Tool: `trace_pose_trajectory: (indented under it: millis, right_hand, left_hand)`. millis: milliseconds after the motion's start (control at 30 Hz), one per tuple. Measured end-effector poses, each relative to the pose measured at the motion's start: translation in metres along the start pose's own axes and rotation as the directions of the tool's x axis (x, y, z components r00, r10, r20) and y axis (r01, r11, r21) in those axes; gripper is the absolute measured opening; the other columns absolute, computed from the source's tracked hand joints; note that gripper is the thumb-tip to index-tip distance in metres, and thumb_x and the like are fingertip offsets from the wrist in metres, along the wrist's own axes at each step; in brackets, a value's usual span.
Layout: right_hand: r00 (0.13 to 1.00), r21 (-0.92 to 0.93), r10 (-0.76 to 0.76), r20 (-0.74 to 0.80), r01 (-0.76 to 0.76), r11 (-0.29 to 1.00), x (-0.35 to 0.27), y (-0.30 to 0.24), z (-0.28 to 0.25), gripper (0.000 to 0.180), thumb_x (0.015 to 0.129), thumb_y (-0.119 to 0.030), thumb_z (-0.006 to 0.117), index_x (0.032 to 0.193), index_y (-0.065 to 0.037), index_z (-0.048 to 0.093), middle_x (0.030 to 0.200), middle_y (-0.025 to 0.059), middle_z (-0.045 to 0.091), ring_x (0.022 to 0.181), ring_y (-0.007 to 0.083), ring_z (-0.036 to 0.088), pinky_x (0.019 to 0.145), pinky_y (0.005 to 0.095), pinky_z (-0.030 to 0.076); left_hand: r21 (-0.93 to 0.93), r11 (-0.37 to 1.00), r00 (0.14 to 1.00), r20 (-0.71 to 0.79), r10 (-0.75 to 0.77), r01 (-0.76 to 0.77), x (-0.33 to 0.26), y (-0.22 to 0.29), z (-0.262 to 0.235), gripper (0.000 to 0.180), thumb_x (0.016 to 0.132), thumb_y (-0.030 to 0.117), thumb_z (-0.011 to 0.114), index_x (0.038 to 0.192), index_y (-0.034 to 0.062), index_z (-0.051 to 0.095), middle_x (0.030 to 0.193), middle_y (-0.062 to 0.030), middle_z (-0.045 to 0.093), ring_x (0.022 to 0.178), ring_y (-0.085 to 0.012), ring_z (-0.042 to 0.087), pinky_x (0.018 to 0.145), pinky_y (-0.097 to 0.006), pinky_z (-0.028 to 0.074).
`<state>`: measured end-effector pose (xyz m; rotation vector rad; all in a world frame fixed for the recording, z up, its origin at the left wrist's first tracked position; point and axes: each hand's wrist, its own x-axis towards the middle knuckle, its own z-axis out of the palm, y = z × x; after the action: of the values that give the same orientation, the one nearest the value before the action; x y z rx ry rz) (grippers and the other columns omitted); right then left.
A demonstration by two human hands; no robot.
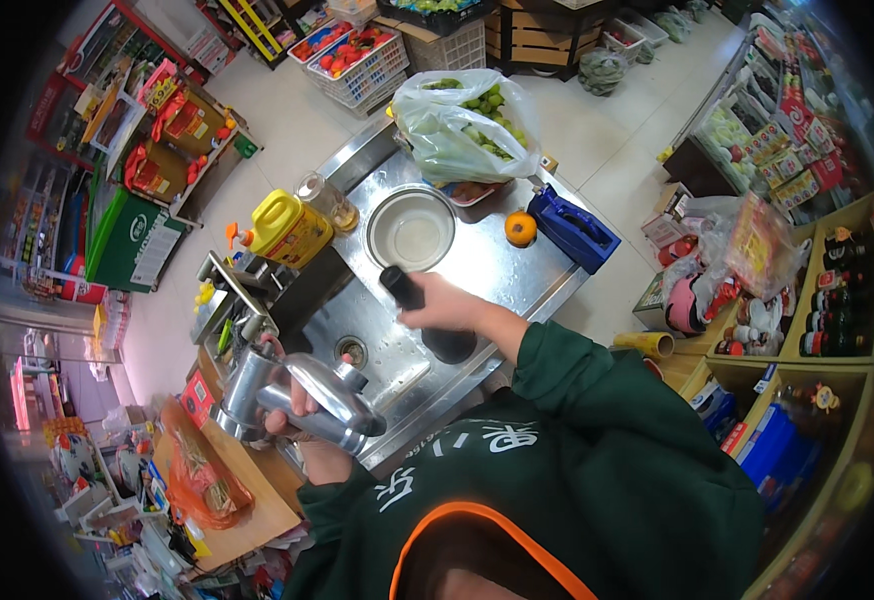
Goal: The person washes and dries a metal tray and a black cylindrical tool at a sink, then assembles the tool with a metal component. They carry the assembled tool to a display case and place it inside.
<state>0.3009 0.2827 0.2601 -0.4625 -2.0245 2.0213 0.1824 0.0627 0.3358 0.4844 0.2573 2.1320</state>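
Observation:
My left hand point(292, 415) grips a shiny metal machine part point(312, 400), a funnel-like housing, held over the left side of the steel counter point(477, 262). My right hand point(444, 303) holds a black cylindrical pusher point(402, 287) above the counter, with a dark round piece point(449, 345) just below the hand. A steel bowl point(412, 229) sits beyond the hand. An orange point(521, 229) lies to the right of the bowl.
A yellow jug point(289, 229) and a glass jar point(327, 199) stand at the counter's left. A plastic bag of green fruit point(462, 125) sits at the far end, a blue box point(574, 229) at the right. Shelves of goods line both sides. A wooden board point(257, 500) carries an orange bag.

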Motion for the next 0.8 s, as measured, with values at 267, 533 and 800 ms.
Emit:
trace_pose_trajectory:
  millis: [267,533,800]
  right_hand:
    - [0.967,0.016,-0.008,0.256,0.004,1.0,-0.052,-0.039,0.04,0.04,0.074,-0.018,0.084,0.103,-0.001,0.063,0.086,0.0026,0.062,0.081,0.0117,0.057,0.077,0.0274,0.049]
    - [0.99,-0.358,0.028,-0.135,-0.075,0.931,-0.127,-0.048,-0.031,0.049,0.075,-0.036,0.081,0.1,0.0,0.059,0.091,0.0157,0.063,0.081,0.0277,0.061,0.076,0.0374,0.048]
    - [0.792,-0.143,0.076,-0.606,-0.202,0.969,-0.253,-0.028,-0.185,0.042,0.076,-0.022,0.081,0.107,-0.001,0.062,0.087,0.0021,0.064,0.08,0.009,0.055,0.075,0.0271,0.049]
  left_hand:
    - [0.26,0.962,0.996,-0.058,-0.067,0.08,-0.008,0.008,-0.042,0.094,0.071,0.02,0.071,0.152,0.0119,0.024,0.064,-0.0014,0.049,0.066,-0.0163,0.056,0.102,-0.055,0.043]
    - [0.233,0.944,0.967,0.051,-0.25,0.232,0.03,-0.037,-0.031,0.097,0.067,0.015,0.073,0.151,0.0112,0.026,0.063,-0.0042,0.051,0.062,-0.0193,0.056,0.109,-0.058,0.035]
    - [0.254,0.92,0.905,0.23,-0.358,0.299,0.122,-0.168,0.055,0.098,0.069,0.021,0.072,0.152,0.011,0.022,0.061,-0.0015,0.049,0.061,-0.0178,0.055,0.106,-0.058,0.039]
